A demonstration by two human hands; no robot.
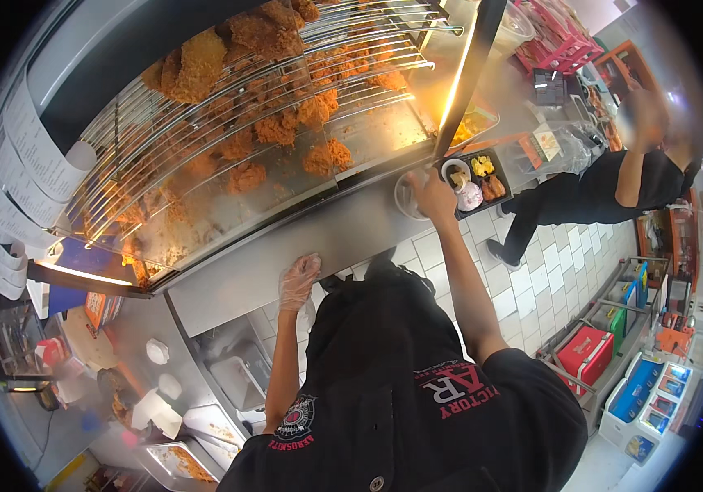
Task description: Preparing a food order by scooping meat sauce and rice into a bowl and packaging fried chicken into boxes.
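My left hand (pixel 299 281), in a clear plastic glove, is at the front edge of the steel counter (pixel 234 277). Its fingers are curled together, and nothing shows in them. Farther right, my bare right hand (pixel 434 195) grips a clear round plastic lid or shallow bowl (pixel 410 195); which one is unclear. Just beyond that hand lies a black compartment tray (pixel 504 198) holding yellow food, browned pieces, a pale speckled mound and a small cup. Fried chicken (pixel 274 128) lies on wire racks (pixel 376 64) and on the metal base of the lit display case.
A co-worker in black (pixel 597 190) stands at the right on the tiled floor (pixel 523 289). Paper slips (pixel 31 154) hang at the far left. Metal trays (pixel 182 461) sit lower left. A red cooler box (pixel 585 357) is on a shelf at the right.
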